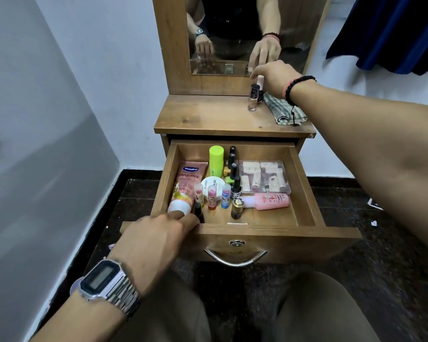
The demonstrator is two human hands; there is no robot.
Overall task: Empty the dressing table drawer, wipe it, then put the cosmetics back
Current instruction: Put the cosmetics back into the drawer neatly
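At the left, the left hand (158, 236), with a metal watch (106, 283) on its wrist, is reached over the front edge of the open drawer (304, 191); its fingers are curled round a small dark bottle (198, 213) in the front left corner. Just behind it a pink Vaseline tube (187, 186) is laid along the left wall, with three small lip balm sticks (212, 199), a white round jar (211, 182) and a green capped tube (216, 160) beside it. Toward the middle a row of dark nail polish bottles (233, 166) is seen, then a clear palette case (263, 176) and a pink bottle (272, 201) laid on its side. On the tabletop (208, 117) a nail polish bottle (253, 97) is stood beside a checked cloth (282, 111). The right hand (273, 76) is held above it, a pale bottle (260, 81) pinched in its fingertips.
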